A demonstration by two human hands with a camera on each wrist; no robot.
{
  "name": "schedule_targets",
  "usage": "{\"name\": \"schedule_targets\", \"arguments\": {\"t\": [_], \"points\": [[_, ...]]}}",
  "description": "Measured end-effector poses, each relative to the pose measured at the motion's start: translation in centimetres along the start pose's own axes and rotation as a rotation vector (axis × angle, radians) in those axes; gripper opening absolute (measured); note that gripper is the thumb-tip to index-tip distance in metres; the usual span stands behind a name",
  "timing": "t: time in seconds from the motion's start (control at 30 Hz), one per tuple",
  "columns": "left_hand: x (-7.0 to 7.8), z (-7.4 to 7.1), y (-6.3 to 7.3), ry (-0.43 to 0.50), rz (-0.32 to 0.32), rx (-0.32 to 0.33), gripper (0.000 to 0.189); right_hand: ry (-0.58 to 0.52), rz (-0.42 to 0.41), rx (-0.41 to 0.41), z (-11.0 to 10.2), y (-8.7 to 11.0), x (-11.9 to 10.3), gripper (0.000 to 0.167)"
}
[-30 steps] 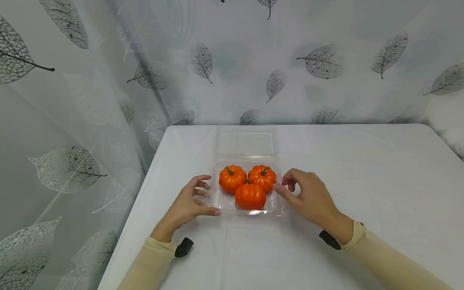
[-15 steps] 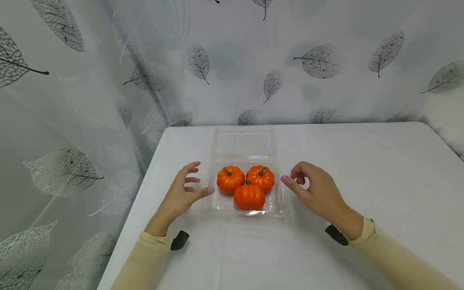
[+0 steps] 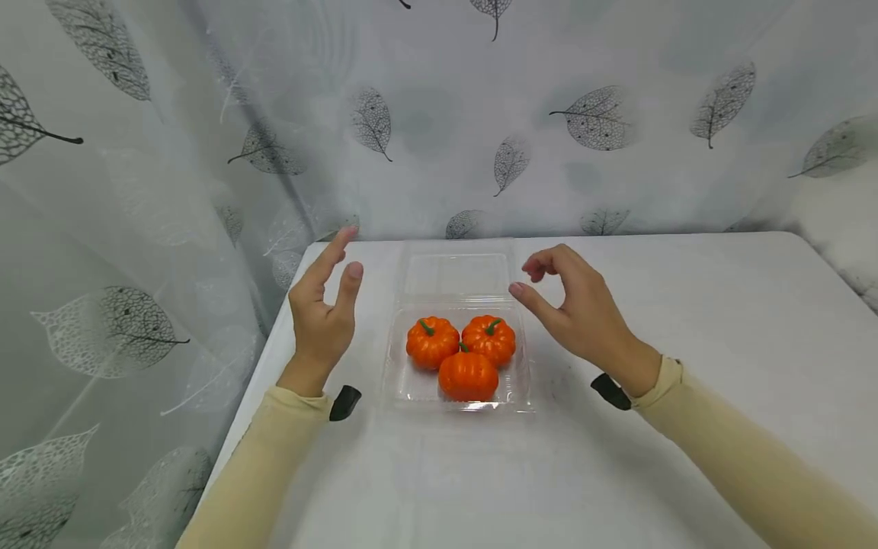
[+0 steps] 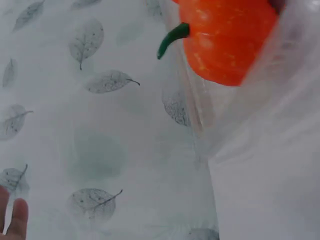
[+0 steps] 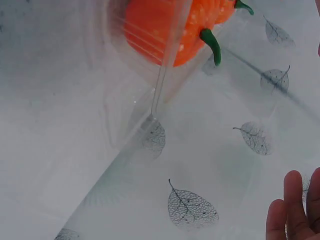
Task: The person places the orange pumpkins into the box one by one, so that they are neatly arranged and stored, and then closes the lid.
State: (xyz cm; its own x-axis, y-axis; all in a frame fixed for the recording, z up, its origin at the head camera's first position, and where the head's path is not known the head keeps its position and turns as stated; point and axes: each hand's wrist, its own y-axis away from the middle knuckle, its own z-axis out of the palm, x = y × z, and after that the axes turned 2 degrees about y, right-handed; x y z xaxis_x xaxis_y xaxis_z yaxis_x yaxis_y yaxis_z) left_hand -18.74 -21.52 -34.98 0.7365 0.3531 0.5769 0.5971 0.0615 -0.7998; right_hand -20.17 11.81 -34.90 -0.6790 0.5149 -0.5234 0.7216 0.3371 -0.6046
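Three small orange toy pumpkins with green stems lie in a clear plastic clamshell box (image 3: 396, 381): one at the back left (image 3: 430, 347), another at the back right (image 3: 490, 343), a third in front (image 3: 469, 378). The box's lid (image 3: 457, 276) is folded back flat behind them. My left hand (image 3: 321, 320) is raised left of the box, fingers extended and thumb apart, holding nothing. To the right of the lid, my right hand (image 3: 581, 305) hovers with fingers loosely bent and nothing in its grasp. Both wrist views catch a pumpkin (image 4: 225, 42) through the box wall.
The box stands on a white-covered table (image 3: 686, 343), left of its middle and reaching near the back edge. A pale curtain (image 3: 425, 122) with leaf prints hangs behind the table and along its left side. Black wrist straps (image 3: 345, 402) show below both hands.
Both hands have lifted away from the box sides and moved toward the back, the left one opening outward. The box and pumpkins have stayed in place; the head view has shifted slightly.
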Motion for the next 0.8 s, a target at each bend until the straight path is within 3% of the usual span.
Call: {"name": "schedule_targets", "arguments": {"t": [0.1,0.23,0.33,0.47,0.63,0.8], "points": [[-0.5,0.4,-1.4,0.178,-0.143,-0.002,0.048,-0.039,-0.012,0.016,0.0,-1.6,0.5,0.044],[-2.2,0.5,-2.4,0.397,-0.392,-0.009,0.062,-0.099,0.058,0.007,0.0,-3.1,1.3,0.065],[-3.7,0.3,-2.7,0.531,-0.547,-0.056,0.078,-0.170,0.155,-0.011,-0.1,-4.0,2.0,0.071],[-5.7,-0.1,-2.5,0.751,-0.735,-0.109,0.088,-0.302,0.355,-0.055,-0.3,-4.8,3.1,0.073],[-8.5,-1.2,-1.6,1.074,-0.945,-0.023,0.094,-0.659,0.658,-0.100,-0.3,-5.8,4.6,0.080],[-11.1,-1.7,0.0,1.258,-1.103,0.075,0.105,-1.087,0.901,-0.090,0.2,-5.4,7.1,0.091]]}}
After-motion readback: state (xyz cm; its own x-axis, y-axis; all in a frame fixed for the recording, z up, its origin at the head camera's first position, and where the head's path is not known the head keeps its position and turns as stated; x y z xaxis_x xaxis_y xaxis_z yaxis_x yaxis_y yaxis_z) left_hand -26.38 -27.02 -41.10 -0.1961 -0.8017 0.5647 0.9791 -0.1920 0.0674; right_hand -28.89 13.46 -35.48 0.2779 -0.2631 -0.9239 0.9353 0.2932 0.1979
